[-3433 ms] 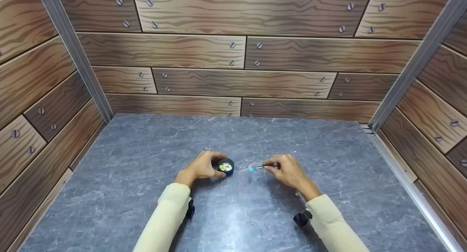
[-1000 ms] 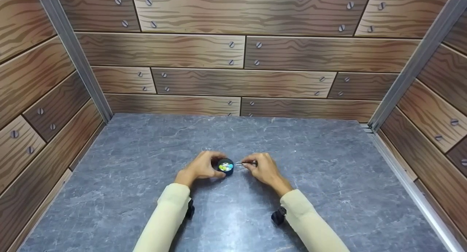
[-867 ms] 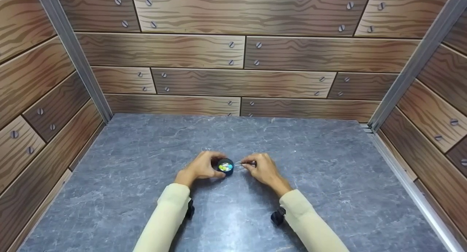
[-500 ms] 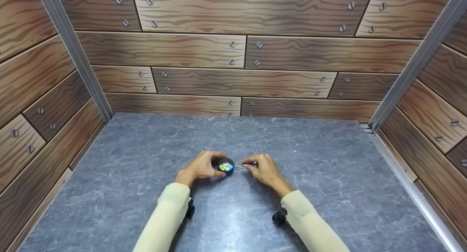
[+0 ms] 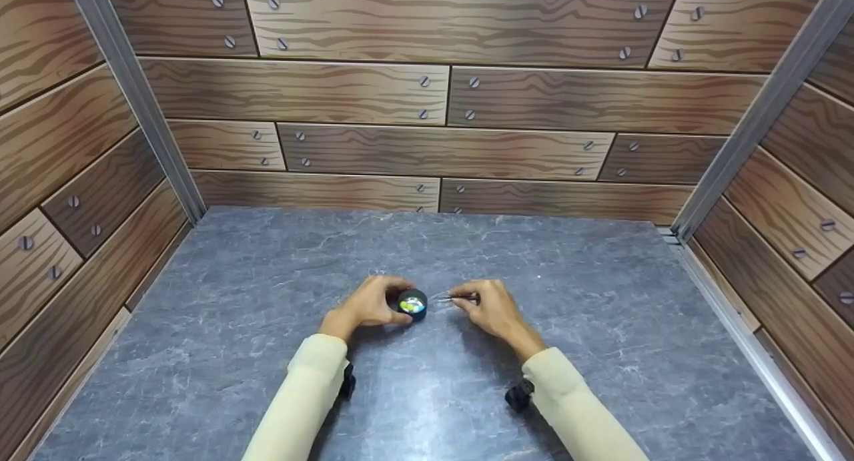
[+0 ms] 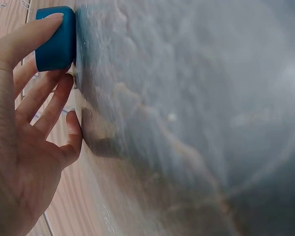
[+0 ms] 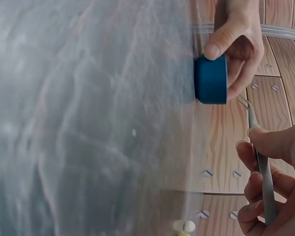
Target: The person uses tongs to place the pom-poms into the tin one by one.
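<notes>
**Tweezers held at the rim of the blue cup**

Pinched between thumb and fingers of the right hand (image 5: 490, 309), the thin metal tweezers (image 7: 259, 162) point their tips toward the small round dark-blue cup (image 5: 413, 305). The tips are just beside its rim, on the side nearest to this grip; whether they carry anything I cannot tell. The left hand (image 5: 369, 303) curls around the far side of the cup and keeps it on the grey marble-patterned table (image 5: 467, 394). Inside the cup lie small coloured beads (image 5: 412, 305), yellow, white and green.

I judge the step to be at the cup itself, where beads are placed. Two small pale beads (image 7: 184, 226) lie on the table near the right hand. The next move probably needs a steady wrist and a soft squeeze, since such a bead can slip easily.
</notes>
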{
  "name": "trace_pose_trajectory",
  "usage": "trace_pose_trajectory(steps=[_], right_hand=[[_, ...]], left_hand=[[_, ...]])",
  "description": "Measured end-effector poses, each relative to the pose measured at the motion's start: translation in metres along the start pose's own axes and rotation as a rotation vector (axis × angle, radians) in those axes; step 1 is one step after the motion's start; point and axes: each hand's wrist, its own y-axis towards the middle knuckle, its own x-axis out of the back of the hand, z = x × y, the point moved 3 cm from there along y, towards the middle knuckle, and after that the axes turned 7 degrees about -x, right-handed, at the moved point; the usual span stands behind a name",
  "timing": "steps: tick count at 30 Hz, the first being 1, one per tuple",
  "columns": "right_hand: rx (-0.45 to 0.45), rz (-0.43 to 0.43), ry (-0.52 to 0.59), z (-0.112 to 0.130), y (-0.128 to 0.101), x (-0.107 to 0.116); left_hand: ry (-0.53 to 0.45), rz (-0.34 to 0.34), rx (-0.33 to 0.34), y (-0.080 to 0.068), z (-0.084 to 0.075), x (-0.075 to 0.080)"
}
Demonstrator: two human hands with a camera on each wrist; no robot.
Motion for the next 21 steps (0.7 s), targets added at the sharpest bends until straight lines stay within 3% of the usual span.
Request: trace_pose_trajectory(steps=[21], right_hand=[[-0.018, -0.014, -0.043, -0.027, -0.013, 0.041]], left_hand=[[-0.006, -0.002, -0.019, 0.000, 0.001, 0.001]])
